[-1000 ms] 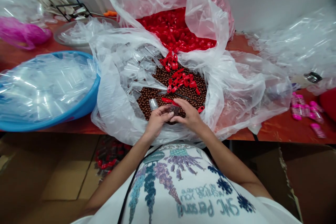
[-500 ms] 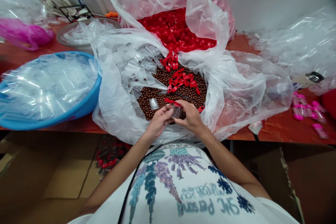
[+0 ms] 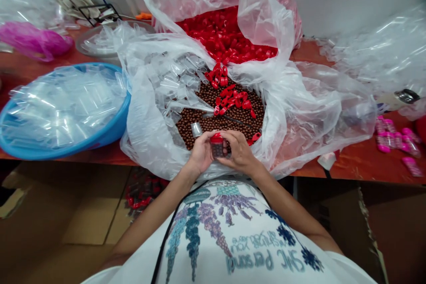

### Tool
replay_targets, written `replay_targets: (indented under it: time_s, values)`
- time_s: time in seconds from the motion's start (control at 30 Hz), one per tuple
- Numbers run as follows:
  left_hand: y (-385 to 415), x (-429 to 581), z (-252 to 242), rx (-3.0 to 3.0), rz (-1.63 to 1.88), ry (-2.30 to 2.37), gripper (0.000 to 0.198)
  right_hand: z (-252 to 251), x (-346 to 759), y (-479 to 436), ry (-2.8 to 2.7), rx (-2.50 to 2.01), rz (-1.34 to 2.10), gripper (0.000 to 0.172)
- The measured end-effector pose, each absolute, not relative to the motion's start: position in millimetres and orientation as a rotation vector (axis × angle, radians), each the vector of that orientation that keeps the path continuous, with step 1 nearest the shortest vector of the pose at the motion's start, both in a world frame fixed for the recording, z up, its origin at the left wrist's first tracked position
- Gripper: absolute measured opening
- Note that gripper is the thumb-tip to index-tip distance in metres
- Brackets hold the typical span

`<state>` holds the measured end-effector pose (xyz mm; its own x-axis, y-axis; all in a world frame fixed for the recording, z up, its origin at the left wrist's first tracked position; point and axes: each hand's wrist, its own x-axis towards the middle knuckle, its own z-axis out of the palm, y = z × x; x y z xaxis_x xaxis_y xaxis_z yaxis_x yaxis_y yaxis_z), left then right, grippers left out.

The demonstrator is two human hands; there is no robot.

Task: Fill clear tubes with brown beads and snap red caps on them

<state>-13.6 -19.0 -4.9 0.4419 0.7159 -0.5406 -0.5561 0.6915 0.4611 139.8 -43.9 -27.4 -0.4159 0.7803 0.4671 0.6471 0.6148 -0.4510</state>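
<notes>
My left hand (image 3: 200, 153) and my right hand (image 3: 238, 151) meet at the near edge of an open plastic bag (image 3: 149, 111). Between them they grip a small clear vial (image 3: 218, 147) filled with brown beads, a red cap (image 3: 216, 138) on its top. Both hands are closed round it. Just beyond lies a heap of brown beads (image 3: 213, 117) with loose red caps (image 3: 233, 97) scattered on it and clear empty vials (image 3: 176, 84) piled at its left. One empty vial (image 3: 196, 129) lies by my left thumb.
A second bag of red caps (image 3: 226, 37) stands behind. A blue basin (image 3: 113, 126) lined with clear plastic sits at the left, a pink bag (image 3: 33, 42) far left, pink-capped vials (image 3: 392, 140) at the right on the red table (image 3: 359, 164). Cardboard boxes lie below the table.
The vial has been turned upright between my hands, and the red cap now sits on its top. My hands drew slightly nearer to me.
</notes>
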Motion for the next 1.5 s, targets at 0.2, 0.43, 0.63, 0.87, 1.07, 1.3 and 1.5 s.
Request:
replay_targets:
  time_s: [0.2,0.43,0.63,0.87,1.07,1.3,1.5]
  values:
    - [-21,-11,-7,0.274,0.821,0.830,0.023,-23,141,-39,-2.293,-1.163,0.205,0.068]
    - [-30,-3,-4,0.255,0.867,0.901,0.023,-29,142,-37,-2.359,-1.026,0.133,0.061]
    - [-13,-26,-12,0.844,0.873,1.164,0.033,-25,146,-28,-2.309,-1.277,0.338,0.067]
    - [33,-77,-21,2.214,0.421,1.506,0.042,-26,160,24,-2.144,-1.674,0.453,0.073]
    - [48,-71,-23,2.235,0.164,1.431,0.025,-29,173,65,-1.807,-1.663,0.282,0.071]
    - [49,-52,-15,1.978,0.154,1.404,0.019,-16,205,12,-1.999,-1.589,0.483,0.026]
    - [67,-49,-12,1.791,0.042,1.516,0.012,-10,228,-31,-2.121,-1.591,0.584,0.027]
